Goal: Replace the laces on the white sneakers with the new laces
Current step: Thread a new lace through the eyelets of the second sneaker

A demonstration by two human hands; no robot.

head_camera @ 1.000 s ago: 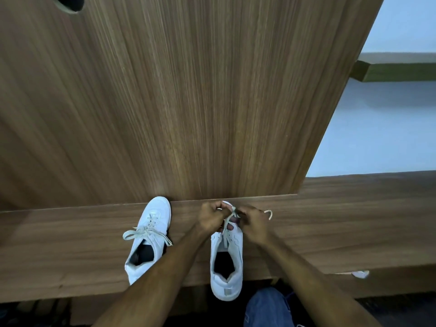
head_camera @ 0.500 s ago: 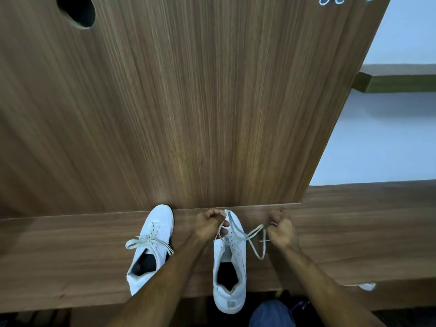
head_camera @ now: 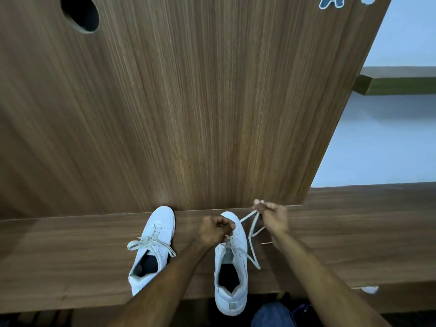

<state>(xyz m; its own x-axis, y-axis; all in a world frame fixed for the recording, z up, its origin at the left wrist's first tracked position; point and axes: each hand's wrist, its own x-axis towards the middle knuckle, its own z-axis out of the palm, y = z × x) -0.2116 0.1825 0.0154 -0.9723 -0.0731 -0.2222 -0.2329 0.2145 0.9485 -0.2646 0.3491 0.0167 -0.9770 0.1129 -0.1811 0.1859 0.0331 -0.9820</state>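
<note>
Two white sneakers stand on the wooden desk [head_camera: 70, 256], toes against the back panel. The left sneaker [head_camera: 153, 249] has a cream lace tied in a bow. The right sneaker [head_camera: 231, 263] hangs its heel over the desk's front edge. My left hand [head_camera: 215, 230] sits curled over its eyelets and pinches the lace there. My right hand [head_camera: 271, 215], up and to the right of the toe, pinches the cream lace [head_camera: 253, 234], which runs slack from the shoe and trails down its right side.
A tall wooden back panel [head_camera: 188, 102] with a round cable hole [head_camera: 81, 14] rises right behind the shoes. A small white scrap [head_camera: 369, 289] lies at the desk's front right edge. A green shelf [head_camera: 401, 84] juts from the wall at right. My knee in jeans [head_camera: 271, 315] shows below.
My right hand has drawn the lace out of the right sneaker, moving right and then up toward the back panel. The left hand stayed on the eyelets. The view tilted up slightly.
</note>
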